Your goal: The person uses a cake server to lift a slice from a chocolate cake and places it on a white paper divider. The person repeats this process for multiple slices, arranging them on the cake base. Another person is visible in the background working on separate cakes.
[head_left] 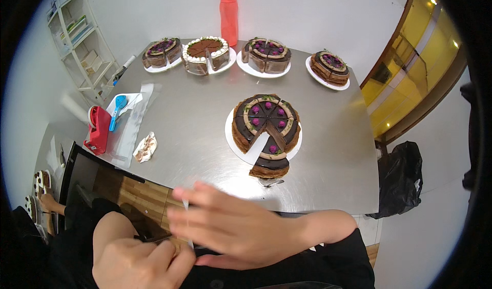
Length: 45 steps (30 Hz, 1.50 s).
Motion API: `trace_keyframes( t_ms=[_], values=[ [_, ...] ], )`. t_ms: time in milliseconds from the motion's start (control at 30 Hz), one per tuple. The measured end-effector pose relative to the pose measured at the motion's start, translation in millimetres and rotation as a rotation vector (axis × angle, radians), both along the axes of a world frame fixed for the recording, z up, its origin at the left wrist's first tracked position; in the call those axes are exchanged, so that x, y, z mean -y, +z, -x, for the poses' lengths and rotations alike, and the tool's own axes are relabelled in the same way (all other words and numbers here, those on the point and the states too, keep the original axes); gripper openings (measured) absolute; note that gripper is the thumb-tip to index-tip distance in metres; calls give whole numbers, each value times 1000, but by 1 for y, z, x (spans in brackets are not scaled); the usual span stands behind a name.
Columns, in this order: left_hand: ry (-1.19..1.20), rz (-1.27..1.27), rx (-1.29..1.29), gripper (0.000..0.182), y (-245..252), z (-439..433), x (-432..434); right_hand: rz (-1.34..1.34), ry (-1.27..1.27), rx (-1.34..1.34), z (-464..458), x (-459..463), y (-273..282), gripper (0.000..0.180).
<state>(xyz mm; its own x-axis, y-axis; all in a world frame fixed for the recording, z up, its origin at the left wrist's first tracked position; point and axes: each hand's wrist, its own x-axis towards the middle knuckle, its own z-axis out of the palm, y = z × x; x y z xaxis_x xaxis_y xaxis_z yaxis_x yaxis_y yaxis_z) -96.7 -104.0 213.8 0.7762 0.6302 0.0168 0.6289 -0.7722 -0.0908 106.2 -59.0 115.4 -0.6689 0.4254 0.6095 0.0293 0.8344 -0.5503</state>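
Observation:
My left hand point(142, 264), its fingers curled, and my right hand point(234, 223), its fingers extended and blurred, meet below the table's front edge. A thin clear strip point(187, 223) shows between them; which fingers grip it is hard to tell. Beyond my hands, a sliced chocolate crepe cake point(265, 116) with purple flowers and a beige cream ring rests on a white round board point(230, 135). One slice point(272, 160) is pulled partly out toward me, its outer end past the board's edge. Beside it is a gap in the cake. A small shiny metal piece point(269, 182) lies by the slice's outer end.
Several more cakes point(206, 52) stand along the back of the metal table point(184, 108), near a red bottle point(229, 20). At left are a red tape dispenser point(99, 129), a blue scoop-like tool point(117, 110) and crumpled paper point(145, 147). A co-worker's hand point(47, 202) touches cakes at far left.

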Motion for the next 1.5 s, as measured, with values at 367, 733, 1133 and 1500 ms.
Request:
trace_keyframes(
  t_ms=[367,733,1133,1500],
  values=[
    [-364,564,408,19,-4,80,-96,476,-317,144,-91,23,28,12],
    [476,336,1271,8,-104,-45,-122,212,-1230,-98,-130,-1,-4,6],
    [533,444,1362,11,-100,-4,-102,403,-810,-62,-178,11,5,8],
    [580,1,1236,13,-123,-61,-100,33,-1248,-241,-124,-13,-37,10]
  ],
)
